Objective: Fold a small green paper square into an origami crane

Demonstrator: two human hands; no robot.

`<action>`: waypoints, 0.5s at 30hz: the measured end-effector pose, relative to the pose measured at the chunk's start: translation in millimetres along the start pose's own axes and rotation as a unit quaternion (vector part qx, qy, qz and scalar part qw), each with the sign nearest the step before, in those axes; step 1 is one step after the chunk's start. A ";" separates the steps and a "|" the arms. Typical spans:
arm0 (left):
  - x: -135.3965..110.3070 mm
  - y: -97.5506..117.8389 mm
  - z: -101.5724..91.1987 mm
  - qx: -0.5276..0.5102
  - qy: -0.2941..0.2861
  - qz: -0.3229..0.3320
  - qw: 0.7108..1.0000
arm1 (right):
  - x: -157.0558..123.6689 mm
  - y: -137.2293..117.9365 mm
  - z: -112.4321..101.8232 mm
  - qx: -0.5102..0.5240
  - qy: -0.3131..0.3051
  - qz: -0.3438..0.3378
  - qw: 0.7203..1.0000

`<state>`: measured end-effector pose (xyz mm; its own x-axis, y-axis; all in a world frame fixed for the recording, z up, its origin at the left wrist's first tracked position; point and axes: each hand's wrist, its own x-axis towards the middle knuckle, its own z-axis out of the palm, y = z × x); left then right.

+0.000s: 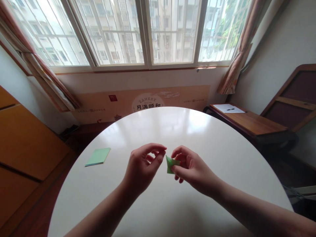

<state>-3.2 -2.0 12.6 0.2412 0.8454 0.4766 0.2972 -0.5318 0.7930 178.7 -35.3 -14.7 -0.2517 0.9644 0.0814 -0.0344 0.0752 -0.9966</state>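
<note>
Head view: folded green paper over the white table.
Right hand pinches it, fingers partly hiding it; left hand curled, thumb and index nearly closed by its corner, grip unclear; forearms cut off.

You appear to be in a room of a home. Past the far edge of the round white table, you face a wide window with bars outside and a many-storeyed building opposite. Long curtains are gathered at both sides. Beyond the table's left edge you have wood-toned panels, like a cupboard's, above a reddish-brown floor; beyond its right edge, a wooden-topped piece of furniture stands near a plain wall.
</note>
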 end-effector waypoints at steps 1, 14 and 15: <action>-0.2 0.7 -0.6 -0.003 0.000 -0.005 1.000 | 0.5 -0.1 0.0 0.008 -0.001 0.002 1.000; -4.0 6.1 9.1 -0.087 -0.029 -0.095 0.991 | -2.8 -0.7 3.8 -0.057 0.028 -0.048 0.997; -3.9 6.5 10.0 -0.091 -0.023 -0.102 0.990 | -3.0 -0.4 3.8 -0.070 0.032 -0.056 0.995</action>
<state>7.1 -9.2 12.1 0.2358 0.9288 0.2858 0.1737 -0.3296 0.9280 175.8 -39.1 -14.5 -0.1913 0.9618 0.1960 0.0766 0.2137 -0.9739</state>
